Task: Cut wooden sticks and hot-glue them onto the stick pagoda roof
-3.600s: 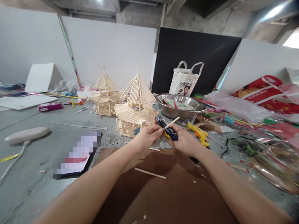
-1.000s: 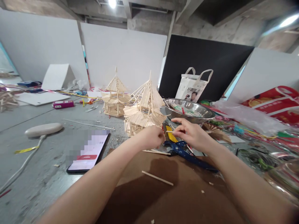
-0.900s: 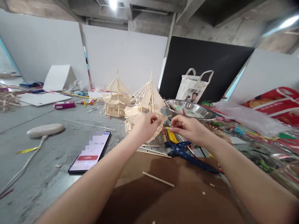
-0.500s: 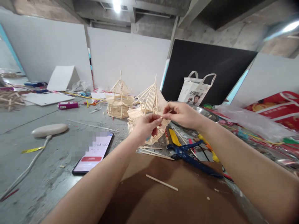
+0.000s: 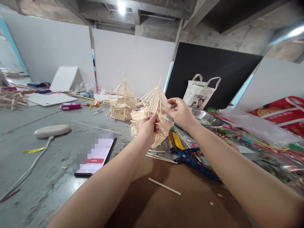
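A pagoda model of thin wooden sticks (image 5: 154, 103) stands in front of me, its pointed roof made of slanting sticks. My left hand (image 5: 147, 127) is at the lower front of that roof, thumb and forefinger pinched together; whatever they hold is too small or hidden to make out. At the roof's right side is my right hand (image 5: 180, 113), its thumb and forefinger curved and their tips apart, close to the sticks; whether they touch is unclear. Several loose sticks (image 5: 162, 157) lie below the model, and a single stick (image 5: 164, 186) rests on the brown board (image 5: 152, 205).
A second stick pagoda (image 5: 123, 98) stands behind to the left. Blue-handled pliers (image 5: 190, 160) lie at the right, before a metal bowl (image 5: 209, 118). A phone (image 5: 97, 158) and a white puck with a cable (image 5: 52, 130) are on the left. A paper bag (image 5: 198, 93) stands behind.
My hands have parted from where their fingertips met in front of the model. The right has moved up to the roof's side; the left has shifted slightly left against the roof's lower front.
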`<state>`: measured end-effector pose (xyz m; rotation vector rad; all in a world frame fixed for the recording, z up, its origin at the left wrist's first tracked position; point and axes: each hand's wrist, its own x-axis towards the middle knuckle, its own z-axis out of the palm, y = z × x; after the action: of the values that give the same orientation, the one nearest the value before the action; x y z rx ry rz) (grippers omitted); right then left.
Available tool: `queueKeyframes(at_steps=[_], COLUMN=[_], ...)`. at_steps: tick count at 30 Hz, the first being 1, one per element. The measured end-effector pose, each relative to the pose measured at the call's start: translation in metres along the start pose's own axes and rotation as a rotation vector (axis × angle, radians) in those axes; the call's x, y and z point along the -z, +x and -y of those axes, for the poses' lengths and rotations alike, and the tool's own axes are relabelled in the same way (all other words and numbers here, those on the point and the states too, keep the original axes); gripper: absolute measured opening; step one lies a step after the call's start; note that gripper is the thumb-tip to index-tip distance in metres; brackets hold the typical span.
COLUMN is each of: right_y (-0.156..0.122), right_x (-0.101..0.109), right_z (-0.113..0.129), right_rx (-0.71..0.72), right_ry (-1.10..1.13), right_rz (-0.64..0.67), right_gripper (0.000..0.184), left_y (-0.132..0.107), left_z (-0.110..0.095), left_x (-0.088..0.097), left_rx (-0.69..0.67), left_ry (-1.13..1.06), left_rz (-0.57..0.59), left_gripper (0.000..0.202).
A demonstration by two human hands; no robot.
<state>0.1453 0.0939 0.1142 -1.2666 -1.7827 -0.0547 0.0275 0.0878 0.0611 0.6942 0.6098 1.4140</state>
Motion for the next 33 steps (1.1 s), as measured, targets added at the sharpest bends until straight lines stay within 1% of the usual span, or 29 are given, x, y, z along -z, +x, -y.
queueKeyframes(at_steps=[3,5,9,11,15,19,25,29,33], right_y=[0.004,0.007,0.011,0.012,0.014,0.016,0.016,0.015,0.014], right_x=[-0.008,-0.014,-0.022,-0.025,-0.029,-0.031,-0.033,-0.033,-0.032], right_z=[0.002,0.003,0.000,0.000,0.000,0.001,-0.001,0.001,0.002], right_rx=[-0.005,-0.030,-0.112,-0.141,-0.196,-0.238,-0.209,-0.227,-0.216], right_ry=[-0.041,-0.049,-0.043,-0.033,-0.024,-0.025,-0.010,-0.052,-0.067], right_rz=[-0.072,-0.093,-0.089,-0.083,-0.082,-0.092,-0.116,-0.134,-0.146], right_gripper=[0.038,0.042,0.048,0.050,0.055,0.057,0.054,0.055,0.055], left_y=[0.002,0.003,0.005,0.006,0.007,0.008,0.006,0.005,0.006], left_z=[-0.001,-0.002,-0.003,-0.004,-0.006,-0.004,-0.001,0.000,0.000], left_x=[-0.003,-0.006,-0.011,-0.014,-0.017,-0.013,-0.002,0.000,0.000], left_rx=[0.016,0.030,0.079,0.093,0.102,0.085,0.025,-0.023,-0.048], left_ry=[0.009,-0.007,-0.088,-0.126,-0.179,-0.195,-0.140,-0.083,-0.019], left_rz=[-0.014,-0.020,-0.055,-0.051,-0.006,0.053,0.158,0.175,0.172], left_gripper=[0.019,0.019,0.017,0.016,0.016,0.016,0.019,0.019,0.021])
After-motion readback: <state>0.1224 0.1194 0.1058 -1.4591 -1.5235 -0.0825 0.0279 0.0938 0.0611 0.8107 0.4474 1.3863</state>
